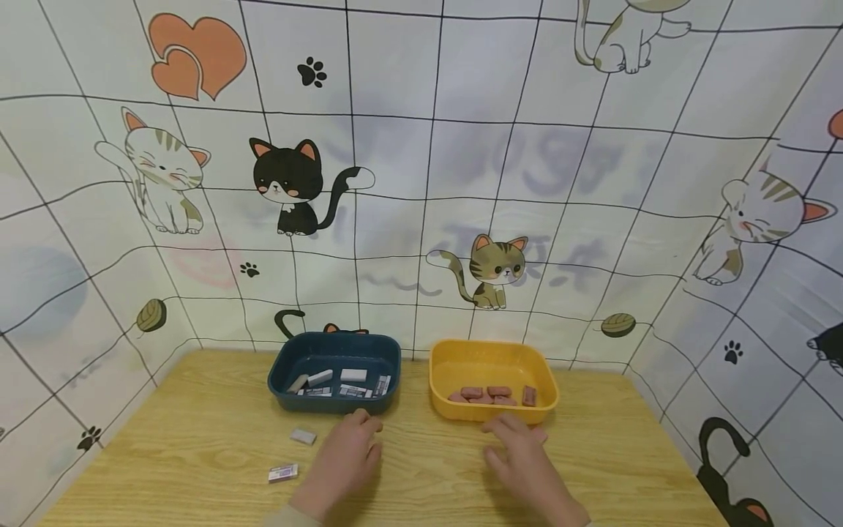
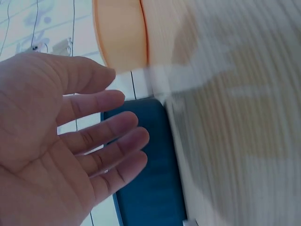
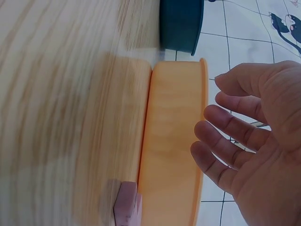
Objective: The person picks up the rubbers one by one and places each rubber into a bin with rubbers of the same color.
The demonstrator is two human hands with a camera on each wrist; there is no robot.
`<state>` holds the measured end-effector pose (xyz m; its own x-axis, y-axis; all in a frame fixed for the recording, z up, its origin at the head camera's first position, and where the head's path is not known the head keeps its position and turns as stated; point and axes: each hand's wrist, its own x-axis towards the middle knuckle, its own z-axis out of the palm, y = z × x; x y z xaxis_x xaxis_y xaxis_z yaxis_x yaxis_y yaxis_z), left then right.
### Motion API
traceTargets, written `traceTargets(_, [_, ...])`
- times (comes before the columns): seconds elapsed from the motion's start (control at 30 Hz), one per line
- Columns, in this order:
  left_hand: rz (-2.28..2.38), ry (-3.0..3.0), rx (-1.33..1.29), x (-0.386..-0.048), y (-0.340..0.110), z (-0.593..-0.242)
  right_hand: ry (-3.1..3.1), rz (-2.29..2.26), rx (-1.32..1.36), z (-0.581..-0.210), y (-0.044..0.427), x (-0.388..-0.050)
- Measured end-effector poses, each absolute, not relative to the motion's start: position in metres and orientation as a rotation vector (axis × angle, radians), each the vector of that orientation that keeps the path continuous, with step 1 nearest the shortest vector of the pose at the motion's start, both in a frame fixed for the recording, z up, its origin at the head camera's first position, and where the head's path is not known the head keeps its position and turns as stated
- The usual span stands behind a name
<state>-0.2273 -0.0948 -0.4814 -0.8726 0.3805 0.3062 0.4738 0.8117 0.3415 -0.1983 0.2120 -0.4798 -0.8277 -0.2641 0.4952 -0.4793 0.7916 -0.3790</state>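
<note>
My left hand [image 1: 345,457] hovers by the front of a dark blue bin [image 1: 296,402], its fingers loosely spread and holding nothing. In that bin lie several white erasers [image 1: 353,375], some in printed sleeves. Left of the hand, a plain eraser [image 1: 303,436] and a sleeved one [image 1: 283,473] lie on the table. My right hand [image 1: 523,457] is in front of a yellow bin [image 1: 437,410], fingers relaxed, nothing in its grasp. Several pink blocks [image 1: 499,391] sit inside that bin. Partly hidden behind the right hand, another pink block [image 3: 126,205] lies on the table against the bin's front.
Both bins stand side by side at the back of the wood-grain table [image 1: 421,483], a narrow gap between them. Behind and beside the table hangs a white sheet [image 1: 395,161] with cat prints and grid lines.
</note>
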Motion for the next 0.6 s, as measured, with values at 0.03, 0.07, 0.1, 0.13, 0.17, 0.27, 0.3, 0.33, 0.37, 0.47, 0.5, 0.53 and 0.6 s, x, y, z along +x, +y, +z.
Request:
traceTargets(0.03, [-0.602, -2.778, -0.639, -0.228, -0.098, -0.483, -2.555, 0.699, 0.563, -0.480, 0.212, -0.198])
traceTargets(0.07, [-0.599, -2.781, -0.613, -0.228, -0.101, -0.483, -2.551, 0.696, 0.571, -0.480, 0.211, -0.198])
traceTargets(0.1, [-0.592, -2.788, -0.586, -0.228, -0.104, -0.484, -2.545, 0.693, 0.578, -0.480, 0.210, -0.198])
traceTargets(0.13, [-0.585, -2.799, -0.557, -0.228, -0.107, -0.485, -2.542, 0.691, 0.584, -0.480, 0.210, -0.198])
traceTargets(0.17, [-0.583, -2.802, -0.536, -0.229, -0.110, -0.485, -2.540, 0.688, 0.586, -0.481, 0.210, -0.198])
traceTargets(0.27, [-0.562, -2.812, -0.488, -0.229, -0.120, -0.487, -2.536, 0.682, 0.592, -0.480, 0.208, -0.199])
traceTargets(0.3, [-0.556, -2.817, -0.473, -0.229, -0.123, -0.487, -2.534, 0.687, 0.592, -0.480, 0.208, -0.199])
traceTargets(0.33, [-0.550, -2.814, -0.464, -0.229, -0.126, -0.487, -2.532, 0.692, 0.594, -0.480, 0.207, -0.199])
traceTargets(0.37, [-0.539, -2.810, -0.456, -0.230, -0.129, -0.488, -2.532, 0.692, 0.592, -0.480, 0.207, -0.199])
traceTargets(0.47, [-0.517, -2.807, -0.428, -0.230, -0.138, -0.488, -2.541, 0.687, 0.594, -0.481, 0.205, -0.199])
traceTargets(0.5, [-0.507, -2.805, -0.421, -0.231, -0.140, -0.488, -2.549, 0.683, 0.592, -0.481, 0.205, -0.199])
traceTargets(0.53, [-0.496, -2.798, -0.415, -0.231, -0.143, -0.488, -2.562, 0.677, 0.588, -0.482, 0.204, -0.199])
traceTargets(0.6, [-0.478, -2.788, -0.400, -0.232, -0.148, -0.488, -2.598, 0.685, 0.582, -0.481, 0.202, -0.198])
